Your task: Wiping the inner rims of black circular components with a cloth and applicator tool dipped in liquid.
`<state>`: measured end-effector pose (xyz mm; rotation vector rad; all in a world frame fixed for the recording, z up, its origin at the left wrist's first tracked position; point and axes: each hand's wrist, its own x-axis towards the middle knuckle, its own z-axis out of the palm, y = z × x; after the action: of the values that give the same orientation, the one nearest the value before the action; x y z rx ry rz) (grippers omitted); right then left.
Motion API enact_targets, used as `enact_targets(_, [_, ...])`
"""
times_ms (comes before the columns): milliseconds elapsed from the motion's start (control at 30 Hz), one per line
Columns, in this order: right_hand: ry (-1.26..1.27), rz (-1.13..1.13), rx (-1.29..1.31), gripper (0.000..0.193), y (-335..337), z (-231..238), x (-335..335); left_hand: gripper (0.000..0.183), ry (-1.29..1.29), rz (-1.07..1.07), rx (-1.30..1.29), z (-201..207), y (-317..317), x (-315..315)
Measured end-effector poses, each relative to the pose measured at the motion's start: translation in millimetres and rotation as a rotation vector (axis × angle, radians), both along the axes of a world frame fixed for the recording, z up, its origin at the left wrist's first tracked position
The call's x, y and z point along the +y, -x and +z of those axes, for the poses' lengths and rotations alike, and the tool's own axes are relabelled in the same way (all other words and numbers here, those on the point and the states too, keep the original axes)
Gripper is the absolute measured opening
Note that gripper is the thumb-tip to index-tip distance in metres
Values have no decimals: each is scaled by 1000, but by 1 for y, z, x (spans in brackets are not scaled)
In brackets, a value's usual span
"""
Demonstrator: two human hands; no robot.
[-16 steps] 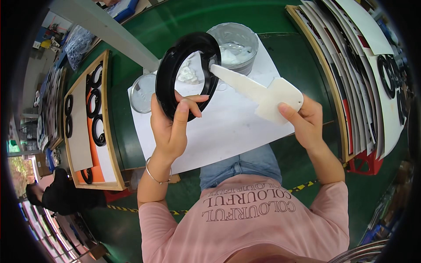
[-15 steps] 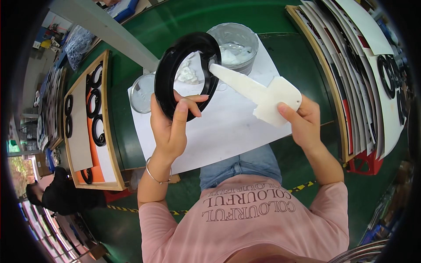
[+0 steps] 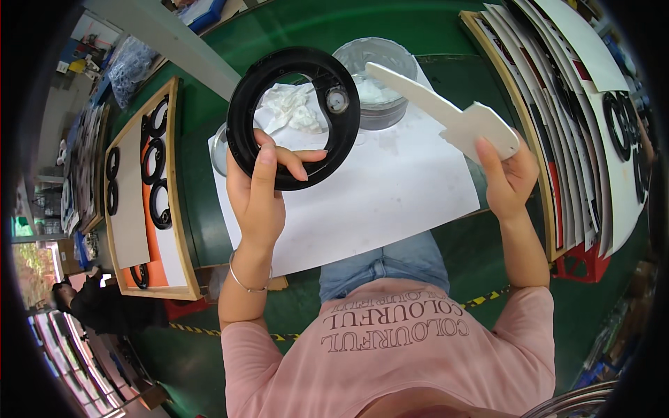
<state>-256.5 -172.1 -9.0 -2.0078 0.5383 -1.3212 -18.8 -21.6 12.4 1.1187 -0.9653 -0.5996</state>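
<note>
My left hand (image 3: 261,184) is closed on the lower left rim of a black plastic ring (image 3: 240,132), held up above the table. A round spot with whitish paste (image 3: 337,100) shows on the ring's wider right part. In my right hand (image 3: 510,174) is a flat white spatula (image 3: 446,115), thumb on its broad end. Its narrow tip points up and left, apart from the ring, in front of the tub. That grey tub (image 3: 390,115) holds white paste (image 3: 373,91). Crumpled white tissue (image 3: 291,108) is visible through the ring's opening.
White paper (image 3: 362,202) covers part of the green table (image 3: 293,31). A round lid (image 3: 219,150) is partly hidden behind the ring. At left stands a wooden-framed tray (image 3: 182,230) with several black rings; at right, a stack of boards (image 3: 557,125). A person in black (image 3: 115,306) is at far left.
The spatula tip has left the ring and moved right, toward the tub. The ring has turned to face me more squarely, so the pasted spot now shows.
</note>
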Motion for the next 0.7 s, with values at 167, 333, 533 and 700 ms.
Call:
enact_targets(167, [43, 42, 19, 17, 9, 9, 1, 15, 2, -8, 4, 6, 3, -5])
enact_targets(333, [287, 51, 68, 18, 15, 11, -5, 15, -17, -34, 16, 12, 9, -12])
enact_targets(533, [-55, -125, -197, 20, 18, -9, -37, 22, -15, -147, 238, 16, 20, -25])
enact_targets(700, [-144, -65, -536, 34, 27, -24, -43, 25, -9, -188, 158, 27, 28, -35])
